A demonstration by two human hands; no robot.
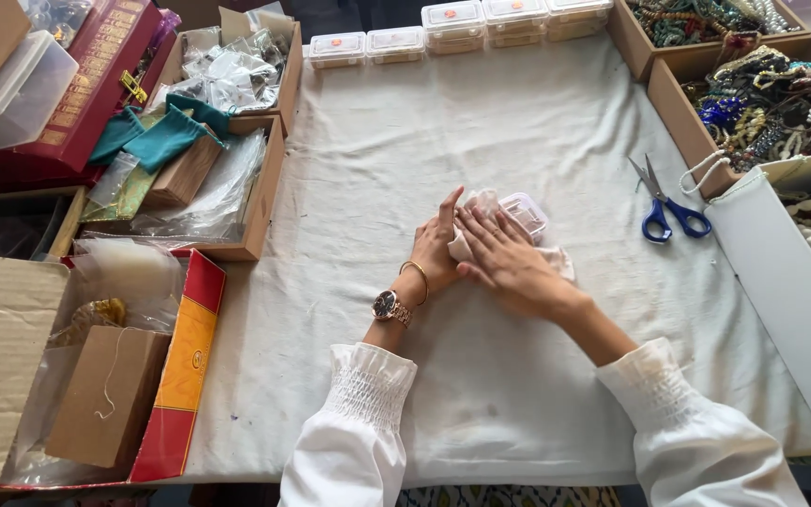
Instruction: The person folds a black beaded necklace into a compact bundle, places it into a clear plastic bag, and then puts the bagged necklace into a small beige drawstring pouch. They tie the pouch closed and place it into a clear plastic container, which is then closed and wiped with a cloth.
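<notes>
Hands are working mid-table on the white cloth (518,122); left hand (438,246) is lying flat, fingers together, against a pale wrapped bundle (481,202); right hand (504,258) is pressing down on it, fingers spread. Small clear plastic box (527,212) is poking out of the wrapping just beyond the fingertips; blue-handled scissors (665,208) are lying well off to the right.

Bare cloth (518,141) all around; scissors (665,208) right, cardboard trays (265,178) left.

Table (537,122) w/ white cloth: scissors (665,208), clear boxes (452,26), cardboard trays (260,202).
</notes>
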